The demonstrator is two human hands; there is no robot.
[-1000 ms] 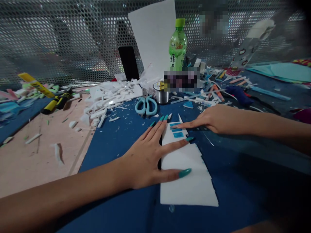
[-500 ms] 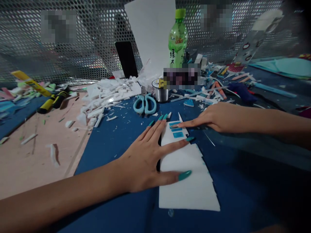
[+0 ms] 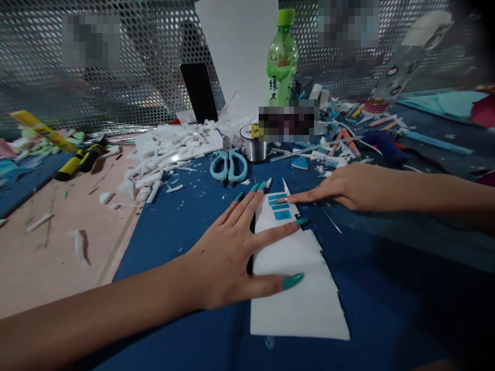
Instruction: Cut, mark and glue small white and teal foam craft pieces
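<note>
A white tapering sheet [image 3: 297, 304], with a stepped right edge, lies flat on the blue table surface. My left hand [image 3: 235, 252] is open, its thumb and index finger spread across the sheet and its other fingers along the sheet's left edge. Several small blue strips [image 3: 282, 215] lie in a row near the sheet's narrow far end. From the right, my right hand [image 3: 344, 191] reaches in with its index finger stretched out, the tip touching the upper strips. Its other fingers are curled under and partly hidden; I see nothing held in them.
Light-blue scissors [image 3: 229, 166] lie beyond the sheet, beside a small metallic cup [image 3: 257, 150]. A heap of white scraps [image 3: 174, 141] spreads at the back left. Behind stand a green bottle [image 3: 283, 62] and a dark phone [image 3: 199, 93], before a perforated metal screen [image 3: 150, 51].
The view has shifted very slightly. Both hands stay in nearly the same place on the sheet, with the right index fingertip still on the upper blue strips.
</note>
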